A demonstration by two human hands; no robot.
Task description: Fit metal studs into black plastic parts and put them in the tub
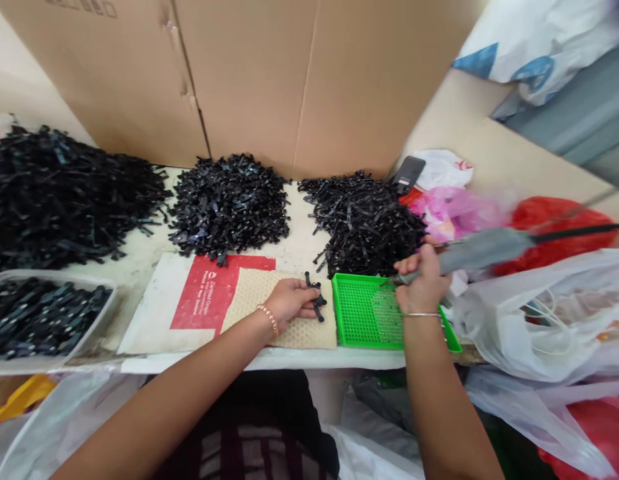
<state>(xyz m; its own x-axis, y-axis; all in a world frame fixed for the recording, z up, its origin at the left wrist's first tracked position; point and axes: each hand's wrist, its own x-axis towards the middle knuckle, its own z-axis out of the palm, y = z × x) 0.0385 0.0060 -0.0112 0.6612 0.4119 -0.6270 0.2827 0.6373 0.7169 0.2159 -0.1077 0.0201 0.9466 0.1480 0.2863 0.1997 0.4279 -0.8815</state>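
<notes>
My left hand [289, 301] rests on a beige honeycomb mat [249, 290] and is closed around a few small black plastic parts [316, 299]. My right hand [423, 283] grips a grey powered screwdriver [482, 248] by its handle. The tool's tip points down and left over a green perforated tray [362, 313]. The tray lies just right of the mat, and my right wrist crosses its right side.
Three heaps of black plastic parts [229, 203] lie along the table's back, below a cardboard wall [249, 73]. A clear bin [44, 317] of more parts sits at the left. A black phone [408, 173] and plastic bags [539, 313] crowd the right.
</notes>
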